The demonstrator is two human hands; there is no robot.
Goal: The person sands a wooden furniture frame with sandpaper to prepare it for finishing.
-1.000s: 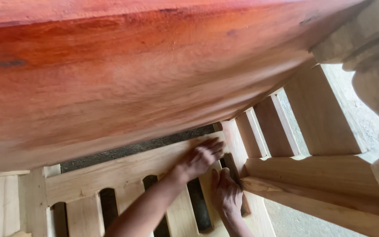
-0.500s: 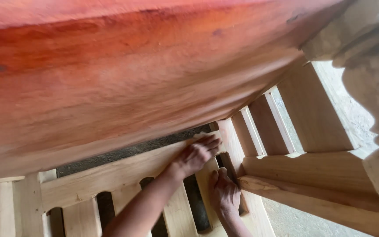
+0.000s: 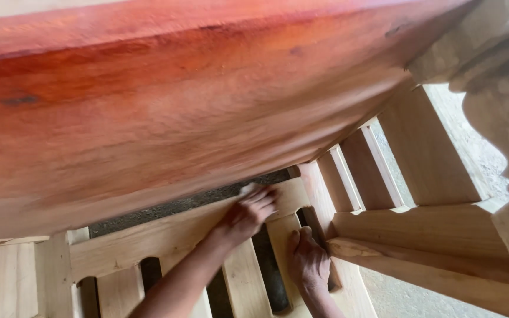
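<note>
Left hand [image 3: 248, 213] pressing pale pad [image 3: 247, 189] onto rail [image 3: 148, 238], mid-sanding; right hand [image 3: 308, 262] flat, open on slat [image 3: 283, 232]. Remaining slats apparently untouched.

two hands [image 3: 248, 213], one red slab [image 3: 166, 100]

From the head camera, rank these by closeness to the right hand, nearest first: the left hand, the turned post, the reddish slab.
1. Left hand, just up-left of the right hand, on the slatted frame's rail.
2. Reddish slab, overhead, above both hands.
3. Turned post, far right.
</note>
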